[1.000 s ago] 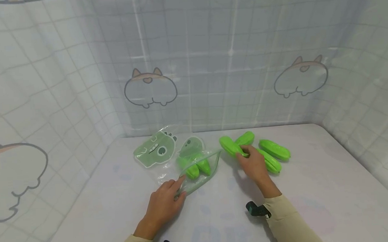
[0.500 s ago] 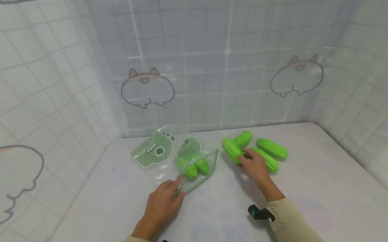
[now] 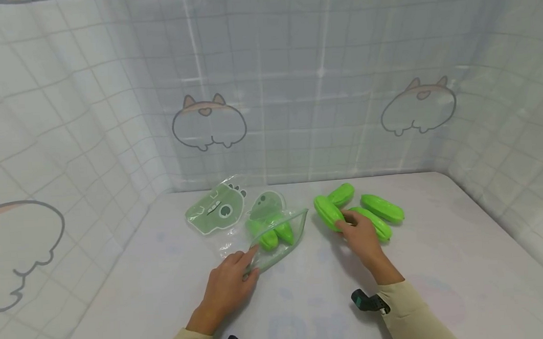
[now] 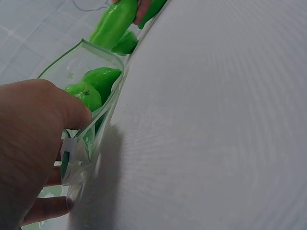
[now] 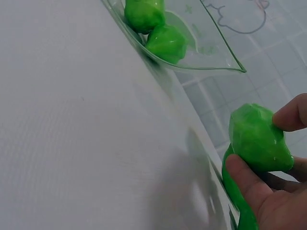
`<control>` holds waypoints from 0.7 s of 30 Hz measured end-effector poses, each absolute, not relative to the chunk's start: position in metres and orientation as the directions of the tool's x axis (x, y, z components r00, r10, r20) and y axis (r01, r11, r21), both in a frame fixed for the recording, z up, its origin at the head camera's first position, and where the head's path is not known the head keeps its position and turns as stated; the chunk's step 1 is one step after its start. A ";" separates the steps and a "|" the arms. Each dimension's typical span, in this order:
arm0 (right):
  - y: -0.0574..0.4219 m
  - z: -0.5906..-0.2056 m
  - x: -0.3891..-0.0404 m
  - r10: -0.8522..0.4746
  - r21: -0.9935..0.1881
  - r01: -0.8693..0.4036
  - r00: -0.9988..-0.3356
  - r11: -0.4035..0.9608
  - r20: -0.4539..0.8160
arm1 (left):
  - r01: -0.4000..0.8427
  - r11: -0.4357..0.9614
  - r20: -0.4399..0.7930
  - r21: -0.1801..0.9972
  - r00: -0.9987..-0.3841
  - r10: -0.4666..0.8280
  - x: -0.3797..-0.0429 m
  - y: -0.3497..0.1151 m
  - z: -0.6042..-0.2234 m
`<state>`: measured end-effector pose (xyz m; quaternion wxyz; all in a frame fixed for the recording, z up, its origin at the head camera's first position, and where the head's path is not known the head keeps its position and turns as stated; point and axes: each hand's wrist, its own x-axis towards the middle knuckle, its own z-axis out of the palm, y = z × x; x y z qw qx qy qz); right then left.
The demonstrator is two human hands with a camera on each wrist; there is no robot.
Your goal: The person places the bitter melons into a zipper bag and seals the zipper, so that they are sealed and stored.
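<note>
My left hand (image 3: 229, 285) pinches the near left edge of a clear zip bag (image 3: 283, 258) with a green rim and a cartoon dinosaur print. The bag's mouth gapes towards me, and two shiny green toy cucumbers (image 3: 284, 232) lie inside. In the left wrist view, the thumb (image 4: 76, 112) lies at the rim. To the right, my right hand (image 3: 361, 236) grips one end of another green toy cucumber (image 3: 327, 212). The right wrist view shows thumb and fingers on either side of this cucumber (image 5: 256, 136). Its other end points away from me, apart from the bag.
Close around the right hand lie more green toy cucumbers: one behind (image 3: 342, 194), one beside it (image 3: 377, 225) and one farther right (image 3: 383, 208). A white table (image 3: 306, 301) carries everything. Tile-patterned curtains (image 3: 291, 112) with corgi drawings enclose the back and sides.
My right hand has shifted slightly right and towards me with the toy cucumber, whose far end has swung a little right. The left hand keeps its hold on the bag.
</note>
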<state>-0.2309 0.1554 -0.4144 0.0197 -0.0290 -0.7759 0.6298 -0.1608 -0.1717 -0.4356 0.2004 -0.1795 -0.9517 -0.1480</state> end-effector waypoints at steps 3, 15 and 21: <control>0.155 -0.413 -0.229 0.068 -0.984 0.025 -0.998 0.176 -0.014 | 0.405 0.891 0.440 0.207 -0.852 0.285 -0.161 -0.171 -0.435; 0.158 -0.412 -0.225 0.052 -0.988 0.029 -0.998 0.153 -0.021 | 0.406 0.890 0.440 0.206 -0.851 0.287 -0.160 -0.171 -0.433; 0.161 -0.411 -0.219 0.042 -0.985 0.025 -0.999 0.171 -0.019 | 0.417 0.886 0.450 0.203 -0.843 0.294 -0.161 -0.171 -0.435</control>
